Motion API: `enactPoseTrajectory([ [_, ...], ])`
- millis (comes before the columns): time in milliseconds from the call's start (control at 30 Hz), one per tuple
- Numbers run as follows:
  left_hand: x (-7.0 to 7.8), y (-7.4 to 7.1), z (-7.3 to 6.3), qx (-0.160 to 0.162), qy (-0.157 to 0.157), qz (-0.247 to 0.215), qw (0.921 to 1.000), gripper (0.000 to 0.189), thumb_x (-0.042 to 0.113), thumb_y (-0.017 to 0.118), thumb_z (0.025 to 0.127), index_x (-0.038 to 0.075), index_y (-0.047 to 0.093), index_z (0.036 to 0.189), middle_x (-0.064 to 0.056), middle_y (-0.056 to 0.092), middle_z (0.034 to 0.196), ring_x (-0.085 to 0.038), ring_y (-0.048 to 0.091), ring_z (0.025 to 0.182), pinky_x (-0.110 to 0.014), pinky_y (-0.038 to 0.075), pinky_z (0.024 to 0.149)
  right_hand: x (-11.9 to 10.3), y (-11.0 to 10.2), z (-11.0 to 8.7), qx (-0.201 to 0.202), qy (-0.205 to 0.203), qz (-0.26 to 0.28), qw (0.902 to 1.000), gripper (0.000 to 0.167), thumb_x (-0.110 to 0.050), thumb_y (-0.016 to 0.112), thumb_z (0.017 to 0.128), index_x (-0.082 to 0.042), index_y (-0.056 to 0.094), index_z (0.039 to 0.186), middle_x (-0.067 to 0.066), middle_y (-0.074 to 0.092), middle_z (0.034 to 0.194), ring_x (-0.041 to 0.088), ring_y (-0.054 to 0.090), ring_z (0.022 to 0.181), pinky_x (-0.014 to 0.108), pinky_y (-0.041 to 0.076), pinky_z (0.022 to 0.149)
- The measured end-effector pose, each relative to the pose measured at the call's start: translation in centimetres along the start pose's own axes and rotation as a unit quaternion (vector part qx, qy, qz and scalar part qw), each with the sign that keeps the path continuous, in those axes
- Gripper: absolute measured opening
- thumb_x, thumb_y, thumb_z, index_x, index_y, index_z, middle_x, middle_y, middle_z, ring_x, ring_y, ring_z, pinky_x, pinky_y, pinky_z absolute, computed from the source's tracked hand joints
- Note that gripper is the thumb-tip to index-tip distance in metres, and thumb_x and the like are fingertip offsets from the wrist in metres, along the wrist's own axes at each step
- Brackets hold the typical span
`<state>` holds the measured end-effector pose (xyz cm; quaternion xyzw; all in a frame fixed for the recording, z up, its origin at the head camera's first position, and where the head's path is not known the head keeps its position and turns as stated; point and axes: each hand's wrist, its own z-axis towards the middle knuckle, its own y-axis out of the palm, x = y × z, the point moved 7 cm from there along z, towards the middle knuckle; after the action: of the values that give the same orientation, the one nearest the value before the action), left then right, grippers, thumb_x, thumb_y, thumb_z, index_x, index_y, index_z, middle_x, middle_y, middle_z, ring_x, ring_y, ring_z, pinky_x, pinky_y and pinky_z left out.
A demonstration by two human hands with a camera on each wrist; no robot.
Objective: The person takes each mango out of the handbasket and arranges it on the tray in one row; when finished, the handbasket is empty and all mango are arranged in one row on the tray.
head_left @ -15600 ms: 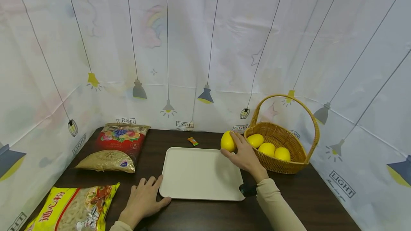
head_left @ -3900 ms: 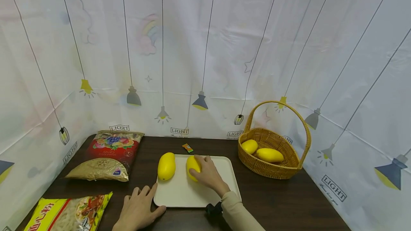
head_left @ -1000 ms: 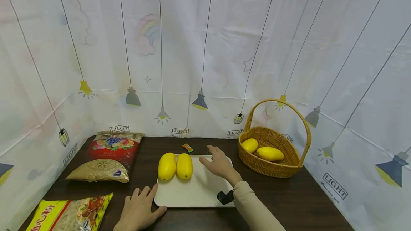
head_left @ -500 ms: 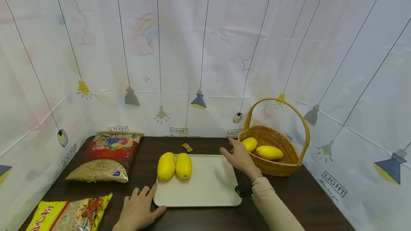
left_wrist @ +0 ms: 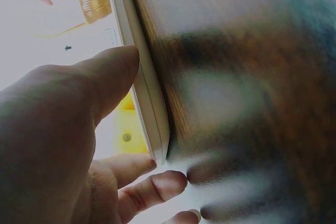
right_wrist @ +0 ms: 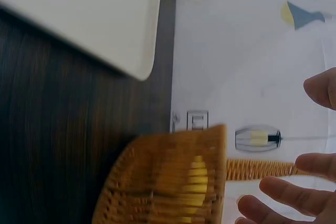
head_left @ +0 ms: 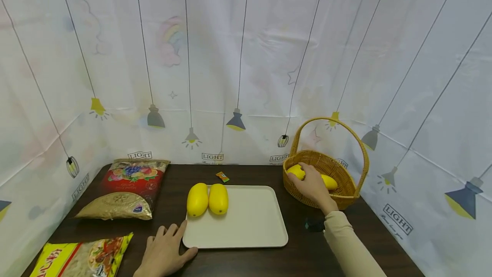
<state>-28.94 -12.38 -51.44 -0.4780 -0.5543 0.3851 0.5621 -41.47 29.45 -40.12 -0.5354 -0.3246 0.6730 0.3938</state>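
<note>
Two yellow mangoes lie side by side at the left of a cream tray (head_left: 253, 221): a left mango (head_left: 197, 200) and a right mango (head_left: 218, 199). My left hand (head_left: 165, 249) rests at the tray's near left corner. In the left wrist view, its thumb lies along the tray edge, the fingers fairly straight. Over the wicker basket (head_left: 294, 189) reaches my right hand (head_left: 313, 185), fingertips at a mango (head_left: 296, 171) inside. Another mango (head_left: 329, 182) is partly hidden behind this hand. The right wrist view shows the right hand's fingers (right_wrist: 294, 195) spread, holding nothing.
A red and gold candy bag (head_left: 132, 187) stands at the back left, with a yellow food packet (head_left: 84, 255) in front. A small wrapped candy (head_left: 222, 177) lies behind the tray. The basket's tall handle (head_left: 361, 148) arches above it. Printed curtains enclose the dark table.
Earlier the right hand carried mangoes from basket to tray and set the second against the first. It has since moved right, off the tray, to the basket. The left hand stays put.
</note>
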Motion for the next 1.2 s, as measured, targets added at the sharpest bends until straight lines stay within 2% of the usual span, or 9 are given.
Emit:
enactPoseTrajectory([
  [167, 0.0, 0.1, 0.1, -0.007, -0.005, -0.002, 1.0000, 0.095, 0.077, 0.065, 0.078, 0.014, 0.052, 0.148, -0.009, 0.061, 0.121, -0.032, 0.049, 0.098, -0.058, 0.042, 0.078, 2.3, -1.3, 0.2, 0.005, 0.012, -0.025, 0.9996, 0.080, -0.060, 0.049, 0.098, 0.001, 0.041, 0.150, 0.032, 0.042, 0.150, 0.054, 0.036, 0.138, 0.068, 0.031, 0.111],
  [367, -0.1, 0.0, 0.1, -0.013, -0.008, -0.006, 0.9999, 0.096, 0.077, 0.065, 0.077, 0.014, 0.052, 0.148, -0.009, 0.060, 0.121, -0.032, 0.049, 0.098, -0.058, 0.041, 0.078, 4.9, -1.6, 0.4, 0.000, 0.041, -0.034, 0.9986, 0.090, -0.067, 0.044, 0.097, 0.004, 0.036, 0.152, 0.036, 0.037, 0.151, 0.056, 0.030, 0.141, 0.070, 0.019, 0.115],
  [633, -0.2, 0.2, 0.2, -0.014, -0.011, -0.006, 0.9998, 0.096, 0.078, 0.065, 0.077, 0.014, 0.051, 0.148, -0.009, 0.060, 0.121, -0.032, 0.049, 0.098, -0.057, 0.041, 0.077, 7.7, -1.4, 0.5, -0.032, 0.085, -0.033, 0.9954, 0.097, -0.072, 0.044, 0.094, 0.001, 0.028, 0.157, 0.039, 0.026, 0.155, 0.065, 0.023, 0.139, 0.076, 0.025, 0.109],
  [1200, -0.2, 0.4, 0.5, -0.013, -0.009, -0.002, 0.9999, 0.096, 0.079, 0.064, 0.077, 0.016, 0.051, 0.148, -0.008, 0.061, 0.119, -0.031, 0.049, 0.096, -0.058, 0.041, 0.077, 10.8, -1.2, 1.5, -0.050, 0.104, -0.049, 0.9921, 0.097, -0.069, 0.046, 0.095, 0.004, 0.026, 0.156, 0.043, 0.023, 0.153, 0.068, 0.023, 0.135, 0.077, 0.027, 0.105],
])
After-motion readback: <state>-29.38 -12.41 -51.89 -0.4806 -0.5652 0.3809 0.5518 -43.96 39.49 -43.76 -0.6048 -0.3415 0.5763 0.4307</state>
